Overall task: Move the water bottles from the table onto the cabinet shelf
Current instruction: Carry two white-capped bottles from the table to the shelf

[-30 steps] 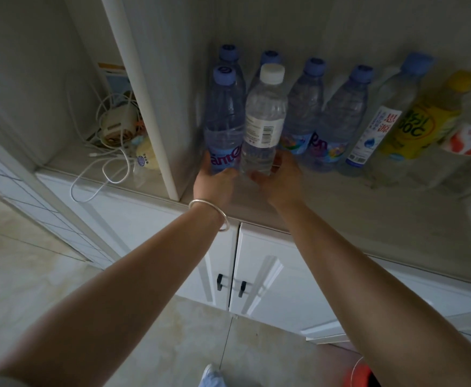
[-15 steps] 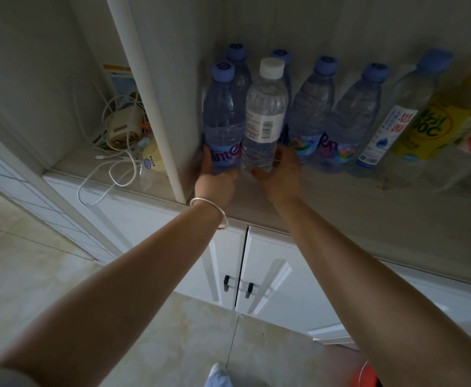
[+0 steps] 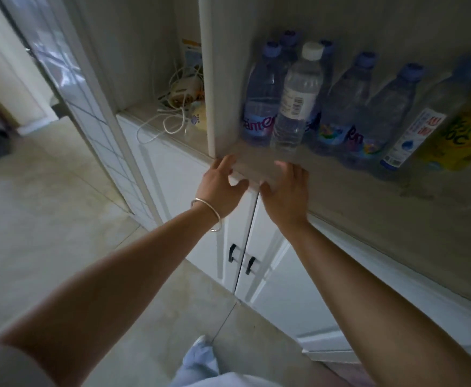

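Observation:
Several water bottles stand upright on the cabinet shelf (image 3: pixel 340 191). At the front left are a blue-capped bottle (image 3: pixel 259 99) and a white-capped clear bottle (image 3: pixel 294 104), side by side. More blue-capped bottles (image 3: pixel 346 107) line the back, then a white-labelled bottle (image 3: pixel 416 129) and a yellow drink bottle (image 3: pixel 457 135) to the right. My left hand (image 3: pixel 220 182), with a silver bangle on its wrist, hovers at the shelf's front edge, fingers apart and holding nothing. My right hand (image 3: pixel 287 191) is beside it, also spread and apart from the bottles.
A white divider panel (image 3: pixel 212 79) bounds the shelf on the left. Beyond it, a compartment holds tangled white cables (image 3: pixel 170 118) and small items. White cabinet doors with black handles (image 3: pixel 240 258) are below. Tiled floor and a glass-panelled door (image 3: pixel 69 79) lie to the left.
Both hands have let go of the two front bottles and pulled back to the shelf's front edge. The view has swung to the left.

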